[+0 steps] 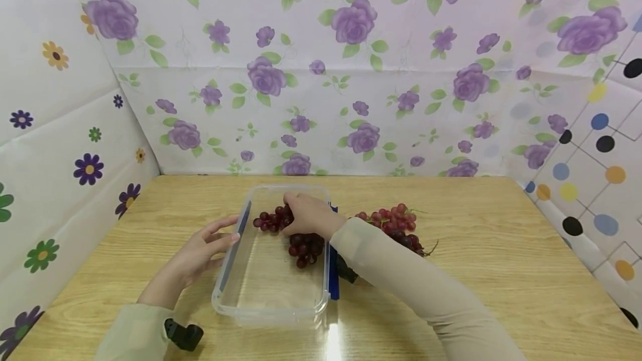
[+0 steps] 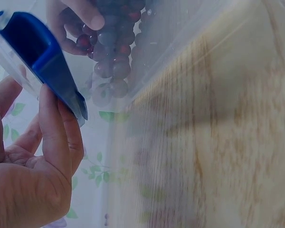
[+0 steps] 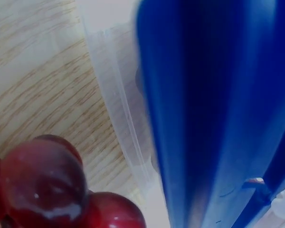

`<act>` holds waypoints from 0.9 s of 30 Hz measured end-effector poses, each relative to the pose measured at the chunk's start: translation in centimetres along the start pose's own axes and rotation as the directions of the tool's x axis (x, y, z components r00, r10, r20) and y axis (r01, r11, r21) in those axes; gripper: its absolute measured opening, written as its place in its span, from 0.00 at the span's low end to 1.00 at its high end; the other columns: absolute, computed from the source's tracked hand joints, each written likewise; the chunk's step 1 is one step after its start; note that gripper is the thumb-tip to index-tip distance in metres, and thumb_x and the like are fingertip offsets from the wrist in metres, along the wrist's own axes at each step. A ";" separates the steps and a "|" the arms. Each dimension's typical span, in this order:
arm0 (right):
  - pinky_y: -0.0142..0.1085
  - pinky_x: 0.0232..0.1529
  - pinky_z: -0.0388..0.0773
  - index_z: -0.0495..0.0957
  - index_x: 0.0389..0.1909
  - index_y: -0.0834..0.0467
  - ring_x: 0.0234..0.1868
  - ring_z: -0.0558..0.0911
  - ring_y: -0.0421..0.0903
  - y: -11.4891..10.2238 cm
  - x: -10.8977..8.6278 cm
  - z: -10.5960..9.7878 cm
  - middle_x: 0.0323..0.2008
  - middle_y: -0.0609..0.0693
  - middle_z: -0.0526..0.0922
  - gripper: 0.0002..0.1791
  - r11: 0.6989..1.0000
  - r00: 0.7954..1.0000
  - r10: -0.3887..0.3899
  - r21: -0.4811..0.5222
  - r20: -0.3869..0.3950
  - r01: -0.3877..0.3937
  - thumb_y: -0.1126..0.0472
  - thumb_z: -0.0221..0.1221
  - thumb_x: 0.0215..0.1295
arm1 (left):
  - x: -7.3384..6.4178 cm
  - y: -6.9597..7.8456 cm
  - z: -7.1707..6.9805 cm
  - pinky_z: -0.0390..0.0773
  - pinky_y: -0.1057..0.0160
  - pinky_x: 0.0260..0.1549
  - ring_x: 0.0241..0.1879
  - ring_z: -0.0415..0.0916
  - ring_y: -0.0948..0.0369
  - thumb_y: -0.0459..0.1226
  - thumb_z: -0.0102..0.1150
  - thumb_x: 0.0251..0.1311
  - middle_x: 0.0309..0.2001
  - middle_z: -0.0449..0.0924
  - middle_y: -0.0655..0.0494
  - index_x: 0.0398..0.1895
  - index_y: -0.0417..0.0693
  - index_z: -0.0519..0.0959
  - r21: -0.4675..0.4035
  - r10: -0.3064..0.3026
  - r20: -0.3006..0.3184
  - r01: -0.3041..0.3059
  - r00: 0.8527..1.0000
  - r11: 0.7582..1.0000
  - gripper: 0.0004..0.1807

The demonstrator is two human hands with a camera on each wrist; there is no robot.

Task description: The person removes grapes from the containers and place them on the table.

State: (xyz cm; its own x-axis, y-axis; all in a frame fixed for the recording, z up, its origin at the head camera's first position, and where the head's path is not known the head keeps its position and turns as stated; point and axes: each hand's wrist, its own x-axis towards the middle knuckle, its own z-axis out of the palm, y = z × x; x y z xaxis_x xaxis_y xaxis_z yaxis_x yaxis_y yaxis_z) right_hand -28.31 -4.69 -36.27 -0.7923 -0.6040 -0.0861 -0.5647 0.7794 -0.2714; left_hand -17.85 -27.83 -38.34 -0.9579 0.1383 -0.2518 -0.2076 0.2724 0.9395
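Note:
A clear plastic storage box (image 1: 271,312) with blue side latches stands on the wooden table. Inside it, my right hand (image 1: 312,216) grips dark red grapes between thumb and fingers. One cluster of these grapes (image 1: 271,220) shows left of the hand, and more grapes (image 1: 305,250) show below it. My left hand (image 1: 193,255) touches the box's left side with extended fingers. In the left wrist view those fingertips lie against the blue latch (image 2: 40,52). Close up in the right wrist view are round grapes (image 3: 42,183) beside the box wall.
To the right of the box lie a lighter red grape bunch (image 1: 396,219) and a darker bunch (image 1: 412,241), partly behind my right sleeve. Another blue latch (image 1: 334,277) hangs along the box's right side. A floral cloth (image 1: 361,121) stands behind the table (image 1: 476,227).

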 end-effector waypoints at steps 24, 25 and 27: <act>0.32 0.37 0.71 0.72 0.46 0.55 0.36 0.73 0.41 0.4 -0.1 -0.5 0.39 0.47 0.77 0.21 0.990 0.997 -0.061 0.128 -0.052 0.067 0.53 0.64 0.53 | -0.1 0.1 0.1 0.70 0.50 0.54 0.56 0.65 0.56 0.50 0.51 0.63 0.64 0.61 0.42 0.71 0.56 0.51 0.017 -0.009 -0.014 0.009 1.000 1.000 0.35; 0.32 0.37 0.72 0.73 0.46 0.55 0.36 0.73 0.41 0.5 -0.1 -0.5 0.39 0.47 0.77 0.21 0.989 0.997 -0.063 0.128 -0.052 0.069 0.53 0.64 0.52 | -0.1 0.1 0.1 0.70 0.50 0.54 0.56 0.66 0.56 0.50 0.51 0.63 0.64 0.61 0.42 0.71 0.56 0.51 0.017 -0.010 -0.014 0.010 1.000 1.000 0.35; 0.31 0.38 0.72 0.73 0.46 0.56 0.37 0.73 0.41 0.5 -0.1 -0.5 0.40 0.48 0.78 0.21 0.989 0.996 -0.067 0.130 -0.054 0.074 0.54 0.64 0.52 | -0.1 0.1 0.1 0.70 0.50 0.54 0.54 0.67 0.57 0.50 0.51 0.63 0.63 0.61 0.42 0.71 0.56 0.51 0.015 -0.012 -0.014 0.012 1.000 1.000 0.35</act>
State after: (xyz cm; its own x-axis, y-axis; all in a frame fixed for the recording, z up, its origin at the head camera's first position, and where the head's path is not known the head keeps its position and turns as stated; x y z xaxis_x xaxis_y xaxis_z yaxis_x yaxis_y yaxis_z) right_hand -28.65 -4.13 -35.92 -0.7637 -0.6454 -0.0158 -0.5868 0.7042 -0.3997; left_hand -17.78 -27.67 -38.29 -0.9579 0.1219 -0.2600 -0.2164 0.2887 0.9326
